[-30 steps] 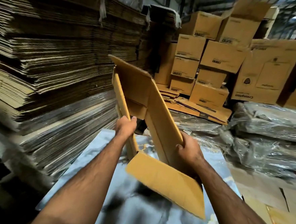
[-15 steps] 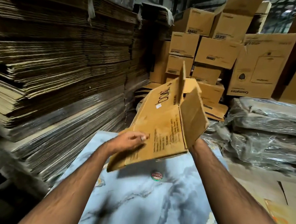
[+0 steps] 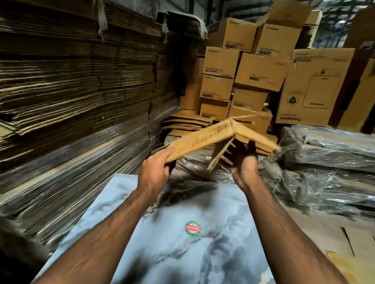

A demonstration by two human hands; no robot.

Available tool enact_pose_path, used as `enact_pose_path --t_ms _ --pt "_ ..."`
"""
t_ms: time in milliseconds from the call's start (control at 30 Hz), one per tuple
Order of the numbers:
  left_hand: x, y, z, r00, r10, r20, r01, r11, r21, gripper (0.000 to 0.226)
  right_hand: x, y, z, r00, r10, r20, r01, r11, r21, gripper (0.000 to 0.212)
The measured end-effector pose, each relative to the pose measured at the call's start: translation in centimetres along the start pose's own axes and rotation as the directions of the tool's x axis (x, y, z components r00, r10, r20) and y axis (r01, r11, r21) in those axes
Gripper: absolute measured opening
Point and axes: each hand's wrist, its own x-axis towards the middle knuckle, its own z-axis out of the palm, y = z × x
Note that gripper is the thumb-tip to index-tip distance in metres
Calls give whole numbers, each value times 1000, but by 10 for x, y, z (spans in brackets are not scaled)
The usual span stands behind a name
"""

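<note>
A half-folded brown cardboard box with dark lettering hangs in the air above the far end of a grey marble-patterned tabletop. My left hand grips its near left corner, thumb on top. Palm up, my right hand reaches under the box's right side with the fingers curled up inside it. One loose flap hangs down between my hands. The box is blurred by motion.
Tall stacks of flattened cardboard wall off the left side. Made-up cartons are piled at the back. Plastic-wrapped bundles lie to the right. A round red and green sticker sits on the tabletop.
The box has swung from standing upright and open to lying nearly flat, farther from me. My left hand slid to its near corner and my right hand moved beneath it.
</note>
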Motion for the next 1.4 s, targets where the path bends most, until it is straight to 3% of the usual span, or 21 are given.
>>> enact_pose_path --t_ms 100,133,167,233,300,333,400,467,567,633,700,800,867,967,1033,1100,1200,1233,1300,1333,1400 --pt "12 13 2 997 -73 2 73 996 48 53 -9 -4 0 984 -177 19 173 920 -352 72" --pt "14 14 3 995 -101 7 101 993 66 47 -14 -5 -2 950 -310 49 288 803 -522 65" --pt "15 14 5 993 -121 11 119 989 86 43 -18 -3 -6 882 -462 95 393 609 -689 54" --pt "15 10 7 990 -140 14 138 983 120 39 -27 0 -12 677 -712 186 434 182 -882 37" --pt "13 7 10 989 -149 14 146 981 128 38 -35 4 -14 545 -796 264 416 -17 -909 22" --pt "11 6 11 989 -146 20 141 980 139 37 -38 8 -12 548 -775 314 460 -34 -887 15" --pt "7 6 13 991 -128 42 119 979 168 36 -41 18 -7 653 -644 399 552 45 -832 16" --pt "2 7 15 990 -119 71 106 980 170 40 -40 30 1 802 -485 349 491 202 -848 48" --pt "-7 7 11 991 -86 102 70 986 150 49 -31 30 15 986 -166 27 141 731 -667 103" --pt "-16 2 9 989 -25 147 1 986 165 53 -17 19 18 995 42 -95 -73 935 -348 108" --pt "-22 -5 7 977 76 199 -108 982 153 51 -4 13 17 971 139 -195 -165 978 -126 82" --pt "-24 -19 4 932 320 168 -346 925 159 38 3 13 17 922 180 -342 -241 960 -145 33" --pt "-27 -18 4 875 484 22 -477 852 215 34 -2 15 14 909 197 -368 -252 962 -108 25" --pt "-35 1 -5 817 570 -91 -547 815 193 22 -6 23 2 893 215 -394 -223 975 28 25" --pt "-43 11 -10 817 573 -69 -563 818 119 24 -8 26 -5 892 212 -399 -200 977 71 29" --pt "-49 12 -5 875 482 42 -483 876 15 39 -13 24 -7 902 184 -391 -161 983 91 29" --pt "-57 13 13 933 146 328 -99 983 -155 73 -31 12 -6 927 129 -351 -100 990 99 17" --pt "-59 17 16 906 2 424 140 943 -302 81 -38 8 -8 936 108 -336 -74 991 113 15" --pt "-59 28 19 779 -185 600 582 571 -580 99 -55 0 -14 940 77 -332 -34 990 134 12" --pt "-58 34 22 743 -204 637 665 335 -668 105 -64 -2 -20 939 57 -340 -10 991 137 12" --pt "-55 50 24 706 -231 669 676 -59 -734 95 -82 -8 -33 927 2 -374 56 988 144 13"
